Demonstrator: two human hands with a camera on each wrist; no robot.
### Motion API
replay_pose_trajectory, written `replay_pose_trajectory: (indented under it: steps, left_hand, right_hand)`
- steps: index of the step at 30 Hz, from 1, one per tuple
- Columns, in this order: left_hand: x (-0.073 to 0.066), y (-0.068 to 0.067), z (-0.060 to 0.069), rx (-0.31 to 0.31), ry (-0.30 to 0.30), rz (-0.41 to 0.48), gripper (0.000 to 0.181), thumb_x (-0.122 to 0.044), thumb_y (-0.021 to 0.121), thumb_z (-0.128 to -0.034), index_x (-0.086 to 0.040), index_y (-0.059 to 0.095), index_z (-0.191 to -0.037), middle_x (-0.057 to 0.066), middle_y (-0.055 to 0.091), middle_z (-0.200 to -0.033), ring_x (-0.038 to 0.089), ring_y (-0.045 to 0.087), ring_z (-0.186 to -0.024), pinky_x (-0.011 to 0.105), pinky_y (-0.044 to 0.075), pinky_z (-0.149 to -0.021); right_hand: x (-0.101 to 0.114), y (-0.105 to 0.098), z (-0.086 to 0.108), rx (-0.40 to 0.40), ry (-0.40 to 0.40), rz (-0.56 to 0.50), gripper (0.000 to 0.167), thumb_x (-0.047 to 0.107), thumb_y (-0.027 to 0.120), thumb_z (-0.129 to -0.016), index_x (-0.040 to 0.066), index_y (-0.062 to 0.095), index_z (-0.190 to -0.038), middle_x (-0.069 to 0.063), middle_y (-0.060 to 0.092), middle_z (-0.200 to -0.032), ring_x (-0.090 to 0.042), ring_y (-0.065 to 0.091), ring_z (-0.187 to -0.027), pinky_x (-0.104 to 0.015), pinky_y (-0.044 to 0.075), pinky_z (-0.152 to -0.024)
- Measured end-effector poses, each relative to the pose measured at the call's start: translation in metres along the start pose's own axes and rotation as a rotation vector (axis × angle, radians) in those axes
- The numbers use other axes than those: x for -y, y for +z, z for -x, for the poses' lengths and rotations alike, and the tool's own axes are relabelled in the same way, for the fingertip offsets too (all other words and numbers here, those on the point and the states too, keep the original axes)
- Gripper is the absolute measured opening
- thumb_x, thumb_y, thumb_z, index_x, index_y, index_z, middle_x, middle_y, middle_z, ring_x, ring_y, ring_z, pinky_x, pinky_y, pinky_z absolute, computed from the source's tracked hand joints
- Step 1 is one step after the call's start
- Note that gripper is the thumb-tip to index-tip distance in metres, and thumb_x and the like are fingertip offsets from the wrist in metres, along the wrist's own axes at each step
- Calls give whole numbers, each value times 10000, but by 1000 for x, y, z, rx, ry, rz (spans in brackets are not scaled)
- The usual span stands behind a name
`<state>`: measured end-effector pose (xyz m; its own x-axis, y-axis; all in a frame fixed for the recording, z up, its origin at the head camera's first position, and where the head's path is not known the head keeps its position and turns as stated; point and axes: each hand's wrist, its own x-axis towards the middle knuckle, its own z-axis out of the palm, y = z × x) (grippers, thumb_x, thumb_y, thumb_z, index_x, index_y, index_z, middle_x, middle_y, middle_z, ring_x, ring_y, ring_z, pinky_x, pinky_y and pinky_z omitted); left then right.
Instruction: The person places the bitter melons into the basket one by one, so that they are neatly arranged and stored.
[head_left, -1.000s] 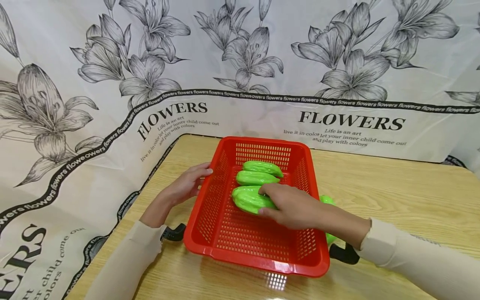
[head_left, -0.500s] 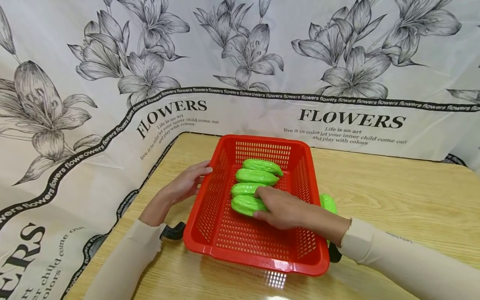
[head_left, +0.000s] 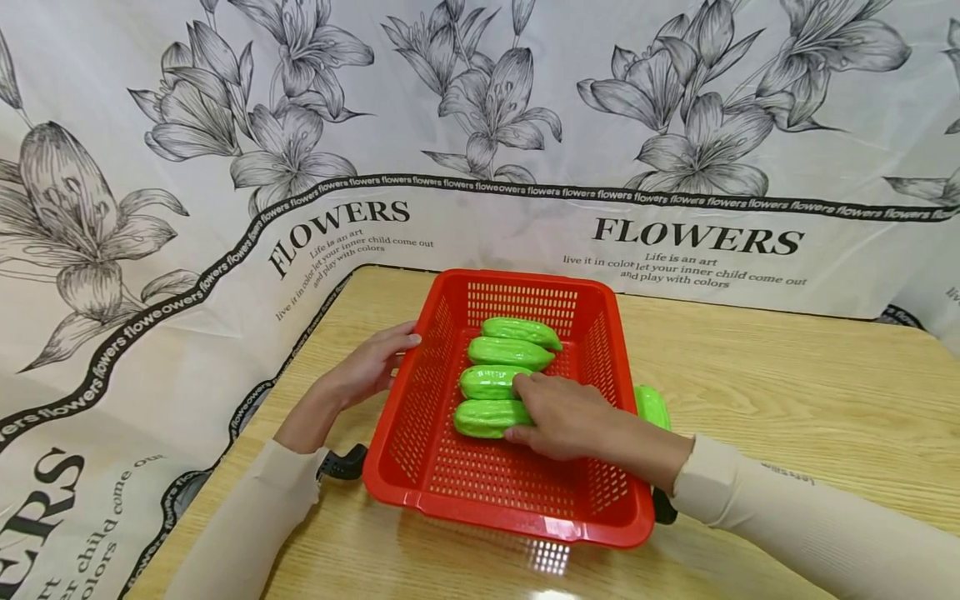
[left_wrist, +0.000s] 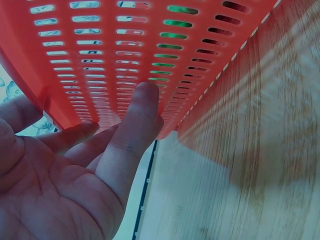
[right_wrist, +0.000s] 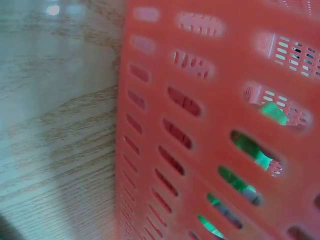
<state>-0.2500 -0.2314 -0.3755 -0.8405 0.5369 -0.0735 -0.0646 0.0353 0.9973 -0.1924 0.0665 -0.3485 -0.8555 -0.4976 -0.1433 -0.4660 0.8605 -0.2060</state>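
A red slotted basket [head_left: 517, 533] holds several green, ridged vegetables lying side by side in a column. My right hand [head_left: 566, 417] reaches over the basket's right wall and holds the nearest vegetable [head_left: 487, 418] by its right end, fingers bent round it; the fingertips also meet the one behind [head_left: 487, 382]. My left hand [head_left: 371, 367] rests against the outside of the left wall, thumb near the rim. In the left wrist view the left hand [left_wrist: 75, 170] has its fingers extended along the slotted wall [left_wrist: 105, 55]. The right wrist view shows the basket wall [right_wrist: 210, 150], with green through its slots.
Another green vegetable [head_left: 652, 406] lies outside the basket, against its right side, partly hidden by my right arm. The basket stands on a wooden table [head_left: 787, 383]. A white flower-printed cloth [head_left: 510, 225] hangs behind and to the left.
The nearest vegetable has moved toward the front of the basket with my right hand, parting from the one behind and turning more level. My left hand has stayed at the left wall.
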Motion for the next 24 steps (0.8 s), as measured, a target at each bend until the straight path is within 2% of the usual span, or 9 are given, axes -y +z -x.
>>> replay_pose_trajectory:
  steps: [13,19,24]
  left_hand:
    - [-1,-1,0,-1,6,-1,493,-249,349,-1102,-72,340,-1561,303,511,-1335,209,705,-993,402,633,-761]
    - [0,0,-1,-5,-3,14,496,-254,359,-1098,-81,344,-1563,301,510,-1338,208,703,-993,384,634,-752]
    - [1,0,-1,-3,-4,19,498,-248,361,-1097,-87,341,-1567,311,499,-1358,214,704,-1005,396,633,-756]
  right_hand:
    - [1,-1,-1,21,42,22,397,456,735,-906,158,552,-1093,5,550,-870,-196,542,-773,-380,476,-574]
    - [1,-8,1,15,53,-4,411,462,748,-892,154,559,-1088,6,553,-865,-197,535,-770,-358,461,-572]
    - [-2,-22,8,-23,68,-53,530,500,739,-888,127,569,-1226,8,615,-969,-183,570,-829,-361,485,-650]
